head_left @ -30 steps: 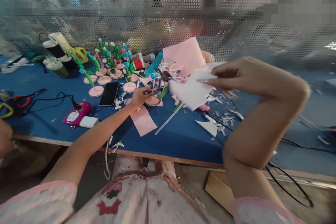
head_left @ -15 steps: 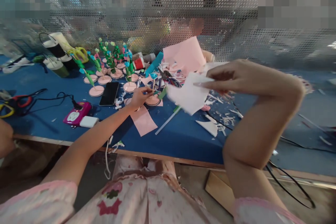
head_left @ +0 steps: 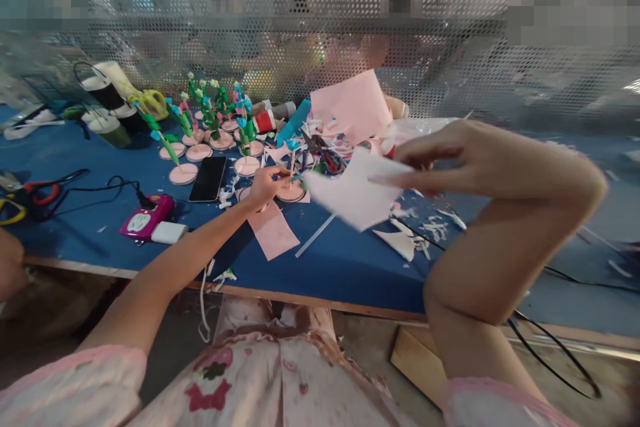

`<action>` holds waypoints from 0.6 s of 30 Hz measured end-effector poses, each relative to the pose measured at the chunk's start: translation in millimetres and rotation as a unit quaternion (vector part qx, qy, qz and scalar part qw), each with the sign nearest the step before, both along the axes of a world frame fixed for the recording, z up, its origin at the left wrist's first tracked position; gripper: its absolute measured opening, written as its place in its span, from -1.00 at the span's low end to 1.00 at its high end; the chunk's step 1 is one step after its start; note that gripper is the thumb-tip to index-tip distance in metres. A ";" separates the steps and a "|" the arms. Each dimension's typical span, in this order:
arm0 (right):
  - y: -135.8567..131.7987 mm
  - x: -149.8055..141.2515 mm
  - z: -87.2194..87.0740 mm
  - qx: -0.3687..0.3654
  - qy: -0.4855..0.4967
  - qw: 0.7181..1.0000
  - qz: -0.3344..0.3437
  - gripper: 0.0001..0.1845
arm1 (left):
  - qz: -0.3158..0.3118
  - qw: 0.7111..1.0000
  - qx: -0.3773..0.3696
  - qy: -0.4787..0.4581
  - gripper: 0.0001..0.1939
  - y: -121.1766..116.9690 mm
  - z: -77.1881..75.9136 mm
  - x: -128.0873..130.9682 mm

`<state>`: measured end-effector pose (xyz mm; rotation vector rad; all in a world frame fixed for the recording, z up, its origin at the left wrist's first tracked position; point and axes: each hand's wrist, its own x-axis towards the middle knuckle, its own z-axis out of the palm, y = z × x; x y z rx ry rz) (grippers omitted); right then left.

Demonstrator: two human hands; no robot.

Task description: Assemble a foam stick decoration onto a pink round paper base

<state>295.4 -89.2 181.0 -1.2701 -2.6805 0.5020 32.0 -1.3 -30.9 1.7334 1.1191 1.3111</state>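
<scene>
My left hand [head_left: 270, 185] is closed in a pinch at the stem of a small paper flower [head_left: 293, 145] with a blue top. The flower stands upright on a round pink base [head_left: 291, 195]; my fingertips partly hide its stem. Raised over the table, my right hand [head_left: 440, 157] grips a sheet of white paper [head_left: 363, 190] between thumb and fingers. The sheet has a notched edge, blurred by motion, and hangs to the right of the flower. A pink paper piece [head_left: 274, 232] and a thin translucent stick [head_left: 315, 236] lie just in front.
Several finished-looking paper flowers on pink discs [head_left: 183, 173] stand at the left, beside a black phone [head_left: 208, 179]. A magenta device [head_left: 147, 217], scissors [head_left: 45, 193], a large pink sheet [head_left: 350, 107] and paper scraps [head_left: 435, 230] lie around. Behind rises a perforated metal screen [head_left: 280, 20].
My right hand and the white paper have swung slightly right and down, and the right elbow has moved outward. My left hand stays at the flower stem.
</scene>
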 end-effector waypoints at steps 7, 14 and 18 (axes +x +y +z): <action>11.1 14.4 -2.3 0.074 -0.044 0.970 -0.226 -0.52 | 0.006 1.000 -0.003 0.002 -0.76 -0.2 2.3 0.3; -2.0 0.6 1.4 0.014 0.010 0.999 -0.038 -0.44 | -0.002 1.000 0.002 -0.001 -0.78 1.6 -2.4 -0.9; -9.3 9.6 5.0 -0.074 0.057 0.995 0.046 -0.40 | 0.009 1.000 0.006 0.005 -0.77 1.9 -0.3 0.3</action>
